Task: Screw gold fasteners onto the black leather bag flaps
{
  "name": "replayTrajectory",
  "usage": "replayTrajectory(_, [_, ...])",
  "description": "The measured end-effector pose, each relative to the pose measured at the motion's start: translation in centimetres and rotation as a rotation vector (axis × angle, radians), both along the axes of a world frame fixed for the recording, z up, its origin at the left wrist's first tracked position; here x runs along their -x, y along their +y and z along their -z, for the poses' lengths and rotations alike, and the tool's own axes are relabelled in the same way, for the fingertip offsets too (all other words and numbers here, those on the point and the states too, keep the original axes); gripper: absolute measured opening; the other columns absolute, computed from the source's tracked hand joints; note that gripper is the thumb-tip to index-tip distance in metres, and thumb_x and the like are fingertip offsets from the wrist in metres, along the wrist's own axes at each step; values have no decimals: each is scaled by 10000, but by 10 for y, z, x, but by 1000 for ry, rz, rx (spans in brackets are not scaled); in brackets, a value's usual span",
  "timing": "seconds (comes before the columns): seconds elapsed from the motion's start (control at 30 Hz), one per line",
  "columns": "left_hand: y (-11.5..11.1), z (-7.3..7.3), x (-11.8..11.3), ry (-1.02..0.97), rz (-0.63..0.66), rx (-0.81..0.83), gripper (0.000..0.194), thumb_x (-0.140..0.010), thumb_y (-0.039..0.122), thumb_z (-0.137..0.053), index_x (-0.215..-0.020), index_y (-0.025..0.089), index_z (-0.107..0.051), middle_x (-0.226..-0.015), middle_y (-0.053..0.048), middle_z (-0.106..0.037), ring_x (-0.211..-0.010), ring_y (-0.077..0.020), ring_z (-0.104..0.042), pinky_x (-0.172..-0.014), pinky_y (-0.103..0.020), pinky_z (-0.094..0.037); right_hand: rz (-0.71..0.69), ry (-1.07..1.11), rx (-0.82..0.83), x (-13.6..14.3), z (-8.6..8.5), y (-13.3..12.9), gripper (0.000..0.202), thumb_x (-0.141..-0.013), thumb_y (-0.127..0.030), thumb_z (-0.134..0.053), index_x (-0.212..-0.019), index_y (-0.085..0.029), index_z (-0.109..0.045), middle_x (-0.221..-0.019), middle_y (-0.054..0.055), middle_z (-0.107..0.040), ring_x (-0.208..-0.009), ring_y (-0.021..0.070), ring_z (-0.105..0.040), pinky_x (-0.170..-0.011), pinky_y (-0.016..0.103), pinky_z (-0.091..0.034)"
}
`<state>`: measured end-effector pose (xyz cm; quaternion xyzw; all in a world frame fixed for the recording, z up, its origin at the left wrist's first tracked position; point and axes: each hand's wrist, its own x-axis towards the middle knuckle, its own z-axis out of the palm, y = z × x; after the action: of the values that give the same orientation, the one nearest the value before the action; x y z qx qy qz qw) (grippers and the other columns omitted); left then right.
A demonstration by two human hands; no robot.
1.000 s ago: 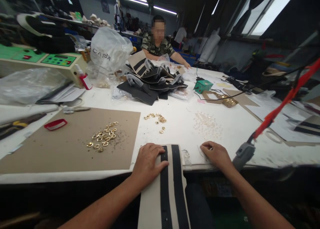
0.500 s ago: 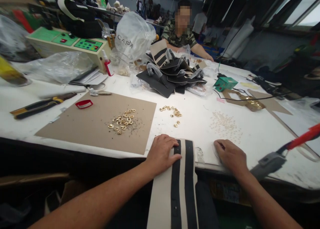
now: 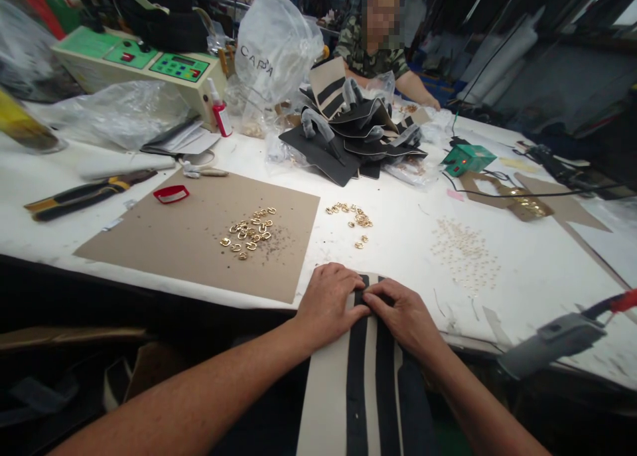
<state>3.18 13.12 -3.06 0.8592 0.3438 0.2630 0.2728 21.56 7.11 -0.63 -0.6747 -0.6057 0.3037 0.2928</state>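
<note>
A long cream panel with black stripes (image 3: 371,376) hangs over the table's front edge toward my lap. My left hand (image 3: 336,306) is closed on the panel's far end, thumb on a black stripe and fingers across its top. Right beside it, my right hand (image 3: 401,310) has thumb and forefinger pinched together over the same stripe; anything between those fingertips is too small to make out. Gold buckles (image 3: 249,233) lie on a brown board (image 3: 199,263) to the left, and more gold pieces (image 3: 355,217) lie on the white table beyond my hands.
Tiny light pieces (image 3: 465,253) are scattered at the right. A grey tool (image 3: 552,343) with a red cord juts over the right edge. Pliers (image 3: 89,194) lie left. Black panels (image 3: 348,141) are heaped ahead, with a person (image 3: 378,51) behind them.
My right hand has moved left from the table's front edge onto the striped panel, beside my left hand. The left hand keeps its hold. The view has tilted slightly down.
</note>
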Motion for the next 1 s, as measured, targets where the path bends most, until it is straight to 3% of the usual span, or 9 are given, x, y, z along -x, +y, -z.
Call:
replayTrajectory(0.37, [-1, -1, 0, -5, 6, 12, 329, -842, 347, -841, -1130, 260, -708, -1213, -22, -761, -1220, -278, -591, -1100, -498, -385, 7, 14, 11, 2, 0, 0, 184, -881, -384, -649, -838, -254, -772, -858, 17, -730, -840, 220, -670, -799, 339, -482])
replayTrajectory(0.53, [-1, 0, 0, 5, 5, 3, 337, -836, 355, -849, -1123, 251, -708, -1216, -25, -758, -1216, -281, -589, -1095, -492, -391, 66, 55, 86, 0, 0, 6, 193, -838, -415, -684, -850, -241, -767, -846, 10, -751, -803, 216, -677, -757, 324, -493])
replayTrajectory(0.73, [0, -4, 0, 5, 2, 12, 342, -820, 355, -864, -1110, 256, -712, -1210, -29, -757, -1207, -287, -592, -1093, -499, -394, 29, 82, 166, -3, -3, 12, 206, -854, -418, -673, -811, -227, -737, -773, -8, -726, -743, 197, -654, -718, 309, -474])
replayTrajectory(0.9, [-1, -4, -1, 10, -10, 10, 343, -813, 355, -869, -1106, 257, -721, -1202, -31, -761, -1196, -289, -595, -1084, -500, -410, 67, 1, -14, 5, 1, 5, 243, -930, -427, -603, -879, -238, -746, -917, 33, -757, -890, 239, -685, -855, 356, -500])
replayTrajectory(1.0, [-2, -3, -1, 7, -21, -2, 375, -794, 357, -888, -1118, 261, -725, -1203, -24, -759, -1198, -282, -598, -1089, -489, -412, 211, 80, -111, 5, 1, -14, 321, -957, -485, -586, -1064, -229, -746, -1039, 74, -769, -943, 266, -701, -886, 390, -532])
